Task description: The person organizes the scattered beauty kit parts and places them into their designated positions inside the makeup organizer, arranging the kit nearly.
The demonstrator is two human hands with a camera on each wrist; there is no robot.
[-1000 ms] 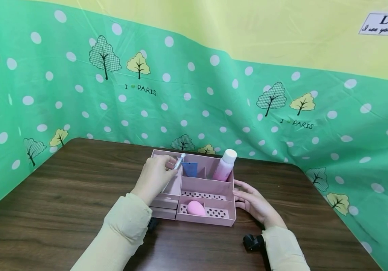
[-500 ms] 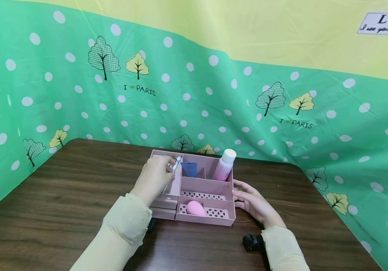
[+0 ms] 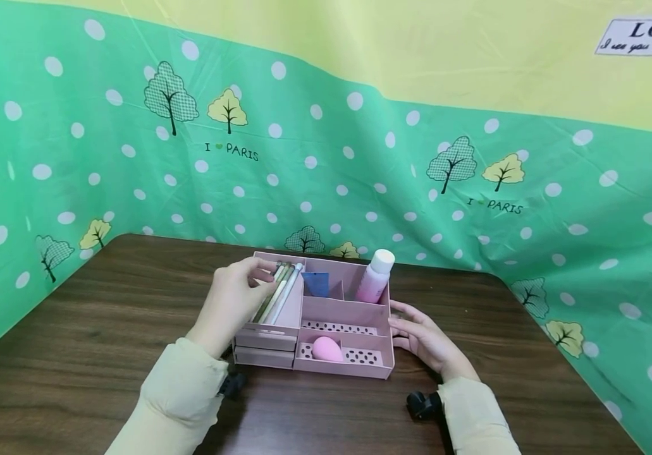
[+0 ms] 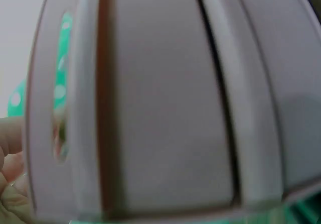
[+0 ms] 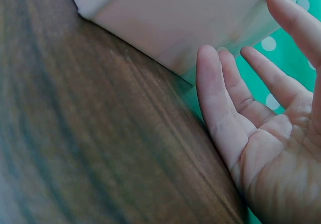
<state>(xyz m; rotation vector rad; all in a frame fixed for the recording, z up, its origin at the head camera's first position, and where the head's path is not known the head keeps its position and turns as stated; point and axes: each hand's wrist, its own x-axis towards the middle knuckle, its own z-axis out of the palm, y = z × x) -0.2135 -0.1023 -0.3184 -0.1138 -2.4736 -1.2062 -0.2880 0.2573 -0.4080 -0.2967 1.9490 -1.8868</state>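
A pink desktop organizer (image 3: 345,309) stands on the table. My left hand (image 3: 231,300) is over its left edge, fingers loosely bent and holding nothing that shows. Beside those fingertips, in the left compartment, lean a slim white stick (image 3: 287,292) with a pale blue end and slim gold-green sticks (image 3: 273,299); their kind is too small to tell. My right hand (image 3: 428,338) touches the organizer's right side with fingers extended; the right wrist view shows its spread fingers (image 5: 213,78) by the pink wall. In the left wrist view, drawer fronts (image 4: 170,103) hide most of the left hand.
In the organizer are a blue flat packet (image 3: 317,284), a pink bottle with a white cap (image 3: 375,277) and a pink egg-shaped makeup sponge (image 3: 327,349). Two drawers (image 3: 265,349) sit at its lower left. A green dotted cloth (image 3: 314,158) hangs behind the wooden table (image 3: 149,303).
My left hand has let go of the white stick, which now leans in the left compartment, and has drawn back to the left. The right hand keeps its place at the organizer's side.
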